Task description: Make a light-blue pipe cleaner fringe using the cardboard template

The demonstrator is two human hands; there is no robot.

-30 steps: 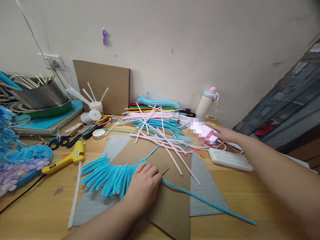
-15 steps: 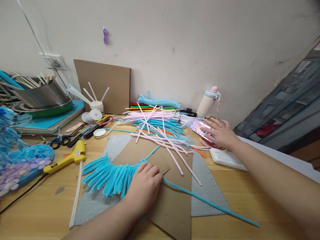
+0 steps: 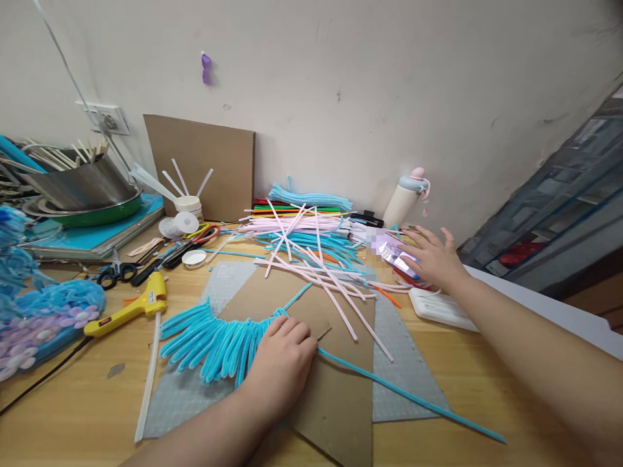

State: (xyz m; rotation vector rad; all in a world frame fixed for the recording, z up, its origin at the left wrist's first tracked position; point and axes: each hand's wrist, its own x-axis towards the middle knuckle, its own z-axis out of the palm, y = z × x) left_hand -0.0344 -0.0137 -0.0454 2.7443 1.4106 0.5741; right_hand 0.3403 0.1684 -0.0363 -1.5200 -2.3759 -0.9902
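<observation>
- Left hand: its grip is closed, seemingly pinching the right end of the blue looped fringe, which fans out leftward.
- Blue stem — trails rightward from that grip, across the cardboard.
- Right hand: fingers spread apart, just over the phone; I cannot tell whether they touch.
- Pink stems lie beyond the left grip, on the cardboard and counter.
- Judging by this, phone handling interrupts loop-making; resuming calls for the right hand to take the trailing stem — the left steadying the fringe.
</observation>
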